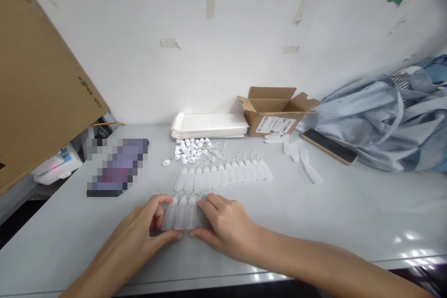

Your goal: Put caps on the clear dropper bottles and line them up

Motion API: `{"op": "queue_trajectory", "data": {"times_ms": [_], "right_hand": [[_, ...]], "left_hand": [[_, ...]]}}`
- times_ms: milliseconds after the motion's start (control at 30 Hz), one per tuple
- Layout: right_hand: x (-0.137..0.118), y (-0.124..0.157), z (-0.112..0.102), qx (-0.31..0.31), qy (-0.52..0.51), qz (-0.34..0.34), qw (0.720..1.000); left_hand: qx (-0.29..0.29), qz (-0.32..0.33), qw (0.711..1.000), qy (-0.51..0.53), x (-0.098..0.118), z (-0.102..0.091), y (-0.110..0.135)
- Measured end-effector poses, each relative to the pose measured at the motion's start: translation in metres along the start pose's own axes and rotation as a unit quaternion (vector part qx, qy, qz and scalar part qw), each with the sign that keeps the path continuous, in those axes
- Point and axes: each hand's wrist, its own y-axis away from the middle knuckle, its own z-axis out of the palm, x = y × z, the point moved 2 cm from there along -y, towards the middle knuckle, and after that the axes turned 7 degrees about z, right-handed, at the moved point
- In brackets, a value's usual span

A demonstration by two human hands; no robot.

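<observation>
A short row of frosted, translucent plastic tubes (180,216) lies near the table's front edge, each with a white cap and a thin white string at its top. My left hand (150,223) closes around the left end of this row, its thumb along the bottom edge. At the right end, my right hand (223,223) grips the tubes with fingertips and thumb, hiding the last one in part. Just behind lies a longer row of similar tubes (223,176), strings pointing back. Farther back sits a pile of loose white caps (190,150), some with strings.
White padded envelopes (209,125) are stacked by the wall beside an open cardboard box (274,114). Several loose tubes (307,166) lie back right, near a phone (328,145) and a pale blue cloth bag (370,121). A blurred-out device (118,167) and a large carton (42,70) are left.
</observation>
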Motion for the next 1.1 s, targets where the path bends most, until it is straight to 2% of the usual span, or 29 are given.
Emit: {"op": "queue_trajectory", "data": {"times_ms": [233,500,600,733,867,1000,1100], "right_hand": [[0.001,0.001,0.001,0.016,0.009,-0.010,1.000],[0.002,0.000,0.003,0.035,0.044,-0.045,0.997],[0.004,0.000,-0.003,0.034,0.040,-0.059,0.997],[0.009,0.003,-0.018,0.037,0.029,-0.115,0.992],[0.024,0.004,-0.041,0.117,0.010,-0.132,0.984],[0.052,0.002,-0.068,0.222,0.009,-0.092,0.971],[0.074,0.000,-0.087,0.277,0.035,-0.044,0.959]], "left_hand": [[-0.015,-0.007,1.000,-0.025,-0.004,0.000,0.001],[0.012,-0.031,0.996,-0.079,0.007,-0.009,-0.002],[0.023,-0.022,0.998,-0.057,0.012,-0.013,-0.005],[0.050,-0.003,0.999,-0.016,0.027,-0.019,-0.014],[0.039,0.024,0.999,0.012,0.052,-0.022,-0.030],[0.027,0.090,0.996,0.010,0.074,-0.025,-0.052],[0.018,0.135,0.990,-0.027,0.081,-0.028,-0.073]]}}
